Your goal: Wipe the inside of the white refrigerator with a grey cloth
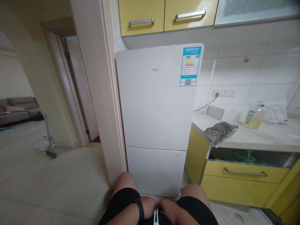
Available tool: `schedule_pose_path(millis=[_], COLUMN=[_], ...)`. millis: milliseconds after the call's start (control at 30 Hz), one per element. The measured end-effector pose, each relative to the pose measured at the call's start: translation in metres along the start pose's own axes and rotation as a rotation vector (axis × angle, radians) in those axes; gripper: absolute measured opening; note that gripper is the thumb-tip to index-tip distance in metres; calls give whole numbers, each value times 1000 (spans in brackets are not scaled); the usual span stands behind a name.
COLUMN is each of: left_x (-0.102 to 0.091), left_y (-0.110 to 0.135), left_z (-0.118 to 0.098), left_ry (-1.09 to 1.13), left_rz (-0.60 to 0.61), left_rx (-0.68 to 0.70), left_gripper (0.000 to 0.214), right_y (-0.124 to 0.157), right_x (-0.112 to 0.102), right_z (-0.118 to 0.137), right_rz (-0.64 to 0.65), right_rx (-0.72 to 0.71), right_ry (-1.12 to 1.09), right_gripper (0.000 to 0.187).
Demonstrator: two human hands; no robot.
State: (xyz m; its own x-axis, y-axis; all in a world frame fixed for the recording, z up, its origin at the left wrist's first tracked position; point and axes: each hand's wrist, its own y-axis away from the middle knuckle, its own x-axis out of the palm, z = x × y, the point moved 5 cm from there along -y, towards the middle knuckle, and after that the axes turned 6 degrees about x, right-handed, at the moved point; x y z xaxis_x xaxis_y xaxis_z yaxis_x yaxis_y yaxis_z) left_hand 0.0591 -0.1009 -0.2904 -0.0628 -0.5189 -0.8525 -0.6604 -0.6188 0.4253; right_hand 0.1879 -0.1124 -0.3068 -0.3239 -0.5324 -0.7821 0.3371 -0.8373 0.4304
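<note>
My left hand (149, 206), with a black band (140, 208) on its wrist, is low in the head view between my knees. Its fingers are curled in. My right hand (167, 208) meets it from the other side, fingers bent and closed too. Right below the touching fingertips hangs a white doubled cord (156, 216). Whether the fingers grip the cord or some small thing above it is hidden. Black shorts (125, 203) cover my thighs on both sides of the hands.
A white fridge (156, 109) stands directly ahead, under yellow wall cupboards (142, 15). On the right, a counter (276, 137) bears a grey cloth (220, 132) and a bottle of yellowish liquid (254, 117), above a partly open yellow drawer (246, 172). A doorway and broom (51, 153) are at left.
</note>
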Motion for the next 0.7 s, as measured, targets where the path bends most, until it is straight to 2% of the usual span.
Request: schedule_pose_path(millis=[700], left_x=[8], left_y=[-7], left_z=[7], left_ry=[42], left_rz=[-24], left_rx=[2], left_gripper=[37], right_y=[1], right_x=[-3], right_z=[3], right_rz=[-13], right_rx=[-13], right_ry=[-16], right_gripper=[37])
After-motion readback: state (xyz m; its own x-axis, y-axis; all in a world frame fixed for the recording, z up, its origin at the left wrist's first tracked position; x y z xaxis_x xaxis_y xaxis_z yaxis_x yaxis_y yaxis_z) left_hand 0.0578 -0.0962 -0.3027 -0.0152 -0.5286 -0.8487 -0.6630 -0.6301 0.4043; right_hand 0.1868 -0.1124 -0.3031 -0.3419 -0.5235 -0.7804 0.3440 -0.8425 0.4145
